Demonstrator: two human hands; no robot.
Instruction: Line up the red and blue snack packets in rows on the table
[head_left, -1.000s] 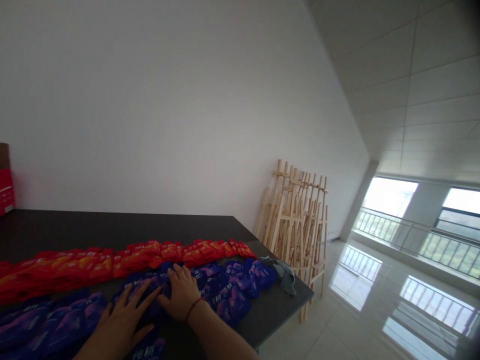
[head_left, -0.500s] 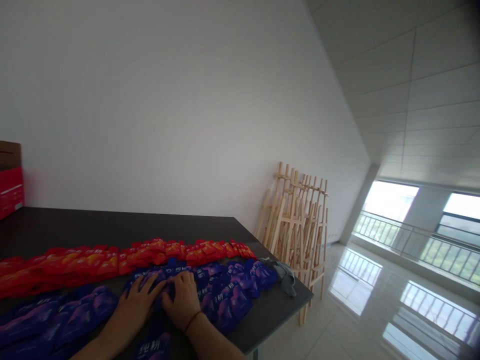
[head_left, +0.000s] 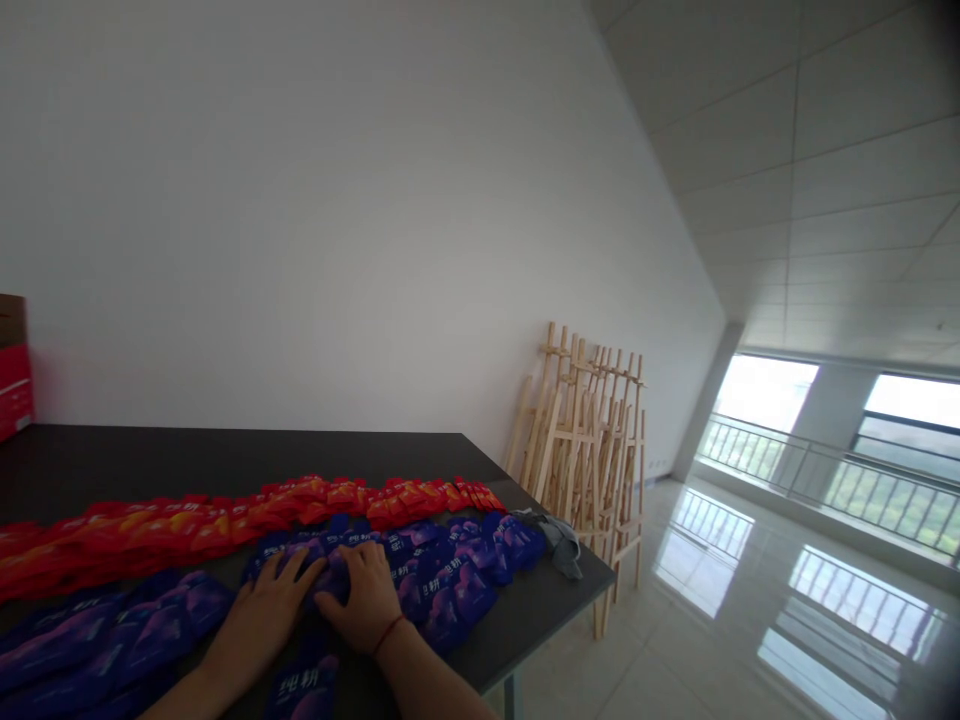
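Note:
Blue-purple printed packets (head_left: pixel 457 595) lie overlapped in a row along the near side of the dark table. My left hand (head_left: pixel 271 603) rests flat on some of them, fingers spread. Just right of it, my right hand (head_left: pixel 365 598) touches the same packets with slightly bent fingers, its thumb held apart; a thin red cord circles that wrist. Part of the packets between the hands is hidden by the fingers. One single blue-purple packet (head_left: pixel 304 688) lies nearer me, between my forearms. Behind them runs a long row of red-orange packets (head_left: pixel 217 528).
More blue-purple packets (head_left: pixel 97 645) lie at left. A crumpled grey cloth (head_left: pixel 561 545) sits at the table's (head_left: pixel 536 610) right end. A red box (head_left: pixel 11 390) stands at the far left. Wooden easels (head_left: pixel 581 450) lean against the wall beyond the right edge.
The view has shifted slightly, so the easels and windows sit a little further left. Both hands stay on the packets, with only slight movement of the fingers.

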